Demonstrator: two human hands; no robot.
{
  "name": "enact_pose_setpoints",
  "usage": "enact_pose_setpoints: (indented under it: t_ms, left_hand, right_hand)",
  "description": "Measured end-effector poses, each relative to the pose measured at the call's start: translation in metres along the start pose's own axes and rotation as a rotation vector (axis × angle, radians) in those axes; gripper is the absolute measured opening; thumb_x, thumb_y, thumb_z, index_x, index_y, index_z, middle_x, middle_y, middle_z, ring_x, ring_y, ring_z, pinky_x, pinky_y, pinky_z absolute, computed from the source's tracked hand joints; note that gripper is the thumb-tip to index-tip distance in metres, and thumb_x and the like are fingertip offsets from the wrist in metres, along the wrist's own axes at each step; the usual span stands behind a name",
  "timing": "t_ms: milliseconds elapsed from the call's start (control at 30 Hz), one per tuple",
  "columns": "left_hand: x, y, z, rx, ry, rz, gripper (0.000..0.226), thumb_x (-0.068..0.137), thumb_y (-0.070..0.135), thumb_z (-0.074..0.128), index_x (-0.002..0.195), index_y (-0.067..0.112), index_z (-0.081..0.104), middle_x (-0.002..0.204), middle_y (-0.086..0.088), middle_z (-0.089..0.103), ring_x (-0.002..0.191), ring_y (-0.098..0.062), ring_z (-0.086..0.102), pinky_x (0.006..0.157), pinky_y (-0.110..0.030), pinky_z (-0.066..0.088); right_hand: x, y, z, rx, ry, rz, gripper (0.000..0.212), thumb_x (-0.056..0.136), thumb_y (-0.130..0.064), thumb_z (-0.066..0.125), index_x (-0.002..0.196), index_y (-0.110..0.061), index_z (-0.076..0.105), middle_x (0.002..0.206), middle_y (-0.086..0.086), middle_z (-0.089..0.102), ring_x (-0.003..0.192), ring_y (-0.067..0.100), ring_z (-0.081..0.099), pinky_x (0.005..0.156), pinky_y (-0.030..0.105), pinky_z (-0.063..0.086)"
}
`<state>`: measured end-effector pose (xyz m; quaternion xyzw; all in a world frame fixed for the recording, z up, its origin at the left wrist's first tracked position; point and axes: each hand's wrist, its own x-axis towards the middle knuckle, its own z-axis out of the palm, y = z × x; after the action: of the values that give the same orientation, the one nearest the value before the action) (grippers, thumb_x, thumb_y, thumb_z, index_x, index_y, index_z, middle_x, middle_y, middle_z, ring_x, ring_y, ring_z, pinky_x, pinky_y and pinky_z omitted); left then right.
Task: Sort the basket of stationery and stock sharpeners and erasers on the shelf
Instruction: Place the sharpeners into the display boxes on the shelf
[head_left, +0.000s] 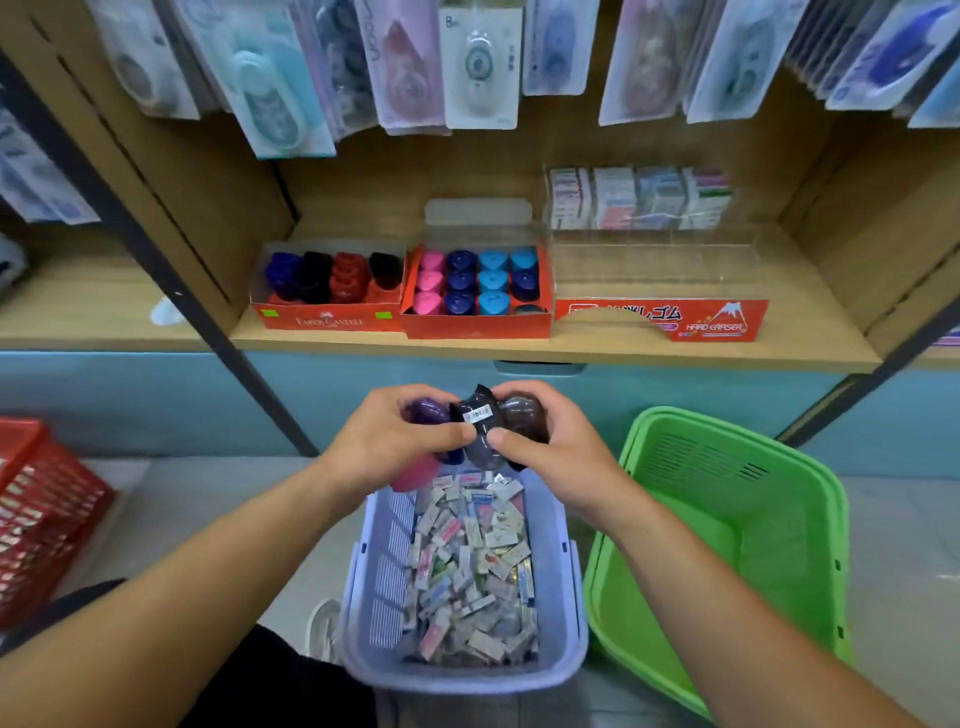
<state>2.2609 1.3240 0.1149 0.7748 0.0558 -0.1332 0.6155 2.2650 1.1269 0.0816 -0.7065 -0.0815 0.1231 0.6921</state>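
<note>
Above the lilac basket (556, 597) both my hands hold a cluster of sharpeners. My left hand (387, 441) grips a purple sharpener (428, 411), with a pink one (415, 475) showing under the palm. My right hand (545, 447) grips a dark brown sharpener (524, 415). A black sharpener with a barcode label (478, 426) sits between the two thumbs. Several small wrapped erasers (472, 561) fill the basket. On the shelf stand two red sharpener boxes (327, 317) (475, 325) and a clear, red-fronted eraser tray (660, 317).
A green basket (737, 525) with nothing in it sits on the floor to the right. A red basket (41, 509) stands at the far left. Packs of correction tape (478, 67) hang above the shelf. Small eraser boxes (639, 200) stand at the shelf's back.
</note>
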Motion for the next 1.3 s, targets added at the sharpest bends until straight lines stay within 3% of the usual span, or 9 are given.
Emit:
enact_pose_setpoints:
  t_ms: [100, 233, 433, 633, 833, 933, 1033, 1100, 1300]
  left_hand:
    - [0.006, -0.006, -0.009, -0.023, 0.051, 0.051, 0.018, 0.080, 0.015, 0.082, 0.097, 0.016, 0.075, 0.071, 0.001, 0.071, 0.061, -0.010, 0.065, 0.058, -0.018, 0.050]
    - [0.018, -0.009, -0.014, -0.065, 0.118, 0.082, 0.011, 0.089, 0.020, 0.074, 0.098, 0.016, 0.070, 0.073, 0.009, 0.071, 0.065, -0.003, 0.065, 0.065, -0.014, 0.050]
    - [0.028, -0.016, -0.007, -0.079, 0.066, 0.014, 0.024, 0.091, 0.039, 0.068, 0.098, 0.016, 0.067, 0.088, -0.009, 0.073, 0.079, -0.017, 0.067, 0.093, -0.046, 0.054]
    - [0.029, -0.017, -0.005, 0.088, 0.010, 0.034, 0.035, 0.075, 0.033, 0.086, 0.097, 0.016, 0.065, 0.078, 0.004, 0.069, 0.067, -0.007, 0.062, 0.070, -0.021, 0.051]
    - [0.032, -0.015, -0.014, 0.122, 0.046, 0.035, 0.030, 0.078, 0.022, 0.085, 0.095, 0.014, 0.063, 0.073, 0.003, 0.061, 0.057, -0.007, 0.052, 0.053, -0.015, 0.044]
    - [0.035, -0.016, -0.019, 0.162, 0.082, 0.026, 0.030, 0.078, 0.023, 0.085, 0.097, 0.016, 0.063, 0.078, 0.002, 0.064, 0.061, -0.008, 0.055, 0.056, -0.018, 0.047]
    - [0.037, -0.016, -0.023, 0.183, 0.100, 0.023, 0.030, 0.078, 0.027, 0.085, 0.097, 0.020, 0.064, 0.084, 0.002, 0.068, 0.071, -0.012, 0.061, 0.064, -0.024, 0.049]
    - [0.038, -0.017, -0.025, 0.186, 0.111, 0.028, 0.030, 0.077, 0.028, 0.085, 0.098, 0.021, 0.064, 0.087, 0.000, 0.069, 0.074, -0.013, 0.062, 0.067, -0.025, 0.049]
    - [0.036, -0.016, -0.033, 0.188, 0.152, 0.035, 0.032, 0.077, 0.030, 0.085, 0.100, 0.022, 0.064, 0.092, -0.002, 0.070, 0.074, -0.012, 0.063, 0.064, -0.018, 0.050]
  right_hand:
    - [0.006, -0.001, 0.003, 0.003, -0.016, 0.005, 0.030, 0.092, 0.000, 0.069, 0.108, -0.025, 0.065, 0.093, -0.006, 0.074, 0.085, 0.007, 0.067, 0.075, 0.021, 0.051]
    - [0.007, 0.002, -0.002, 0.018, 0.013, 0.004, 0.026, 0.093, -0.002, 0.068, 0.109, -0.022, 0.067, 0.090, -0.005, 0.073, 0.077, 0.004, 0.066, 0.067, 0.019, 0.049]
    - [0.014, 0.009, 0.002, 0.064, 0.030, -0.013, 0.027, 0.090, 0.003, 0.069, 0.108, -0.017, 0.065, 0.079, -0.006, 0.072, 0.065, 0.008, 0.062, 0.062, 0.021, 0.050]
    - [0.025, 0.020, 0.009, 0.038, 0.019, -0.011, 0.034, 0.084, -0.001, 0.078, 0.106, -0.025, 0.070, 0.095, -0.002, 0.075, 0.085, 0.011, 0.070, 0.076, 0.026, 0.055]
    - [0.031, 0.030, 0.006, 0.155, 0.030, 0.100, 0.040, 0.080, -0.002, 0.065, 0.116, -0.019, 0.068, 0.098, 0.004, 0.072, 0.073, 0.018, 0.062, 0.068, 0.032, 0.049]
    - [0.034, 0.031, 0.000, 0.377, 0.004, 0.195, 0.053, 0.072, -0.001, 0.051, 0.123, -0.009, 0.066, 0.100, 0.014, 0.061, 0.071, 0.024, 0.061, 0.063, 0.032, 0.043]
    - [0.037, 0.031, -0.004, 0.247, -0.036, 0.213, 0.048, 0.094, 0.010, 0.051, 0.136, -0.013, 0.057, 0.117, 0.015, 0.065, 0.083, 0.021, 0.069, 0.071, 0.028, 0.049]
    - [0.040, 0.030, -0.007, 0.158, -0.047, 0.170, 0.044, 0.099, 0.005, 0.054, 0.139, -0.013, 0.054, 0.122, 0.015, 0.069, 0.086, 0.020, 0.070, 0.069, 0.027, 0.050]
    - [0.053, 0.024, -0.007, 0.095, 0.033, 0.080, 0.026, 0.096, -0.005, 0.065, 0.117, -0.020, 0.068, 0.102, 0.004, 0.072, 0.070, 0.018, 0.062, 0.054, 0.028, 0.046]
